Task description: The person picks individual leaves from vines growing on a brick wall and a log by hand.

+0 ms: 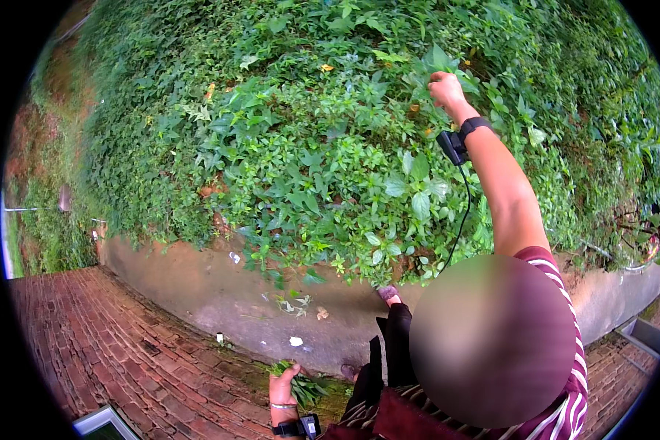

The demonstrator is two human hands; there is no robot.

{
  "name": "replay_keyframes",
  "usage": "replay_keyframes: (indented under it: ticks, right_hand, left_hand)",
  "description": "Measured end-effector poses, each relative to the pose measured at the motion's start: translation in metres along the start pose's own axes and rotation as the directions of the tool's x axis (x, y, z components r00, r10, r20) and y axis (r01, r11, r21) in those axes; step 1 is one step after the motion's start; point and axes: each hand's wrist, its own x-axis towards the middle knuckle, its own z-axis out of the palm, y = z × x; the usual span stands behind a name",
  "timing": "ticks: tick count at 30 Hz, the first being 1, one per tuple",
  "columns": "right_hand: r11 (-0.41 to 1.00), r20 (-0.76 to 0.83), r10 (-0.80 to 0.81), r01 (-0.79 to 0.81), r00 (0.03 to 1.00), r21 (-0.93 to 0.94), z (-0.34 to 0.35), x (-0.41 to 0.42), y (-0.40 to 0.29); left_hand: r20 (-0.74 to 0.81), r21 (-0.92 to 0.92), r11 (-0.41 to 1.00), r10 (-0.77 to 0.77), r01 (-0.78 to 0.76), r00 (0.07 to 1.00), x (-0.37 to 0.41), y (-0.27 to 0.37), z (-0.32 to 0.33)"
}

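Observation:
My left hand [285, 382] is low in the picture, closed around a bunch of green leafy stems [307, 389] beside the brick wall. A thin bracelet and a black strapped device are on that wrist. Stretched out at the upper right, my right hand [445, 91] has curled fingers at a broad green leaf [441, 59] among dense leafy plants [319, 137]. Whether its fingers grip the leaf cannot be told. A black wrist device [452, 147] with a cable is strapped below this hand.
A concrete strip [198, 297] runs between the plants and a red brick wall [126, 341]. On it lie white scraps [296, 341] and loose leaves [294, 305]. A window frame [107, 421] shows at the lower left. My shoe [386, 292] is by the plants' edge.

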Motion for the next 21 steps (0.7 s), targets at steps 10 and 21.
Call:
replay_keyframes:
  ticks: [10,21]
  right_hand:
    - [0.961,0.076,0.034,-0.054,0.997,0.271,0.009,0.055,0.053]
    - [0.983,-0.190,-0.170,0.181,0.967,0.038,0.026,0.043,0.024]
  left_hand:
    - [-0.011,0.060,0.995,-0.076,0.076,0.997,0.016,-0.008,-0.011]
    - [-0.044,0.004,0.996,-0.088,0.088,0.995,0.035,-0.039,-0.021]
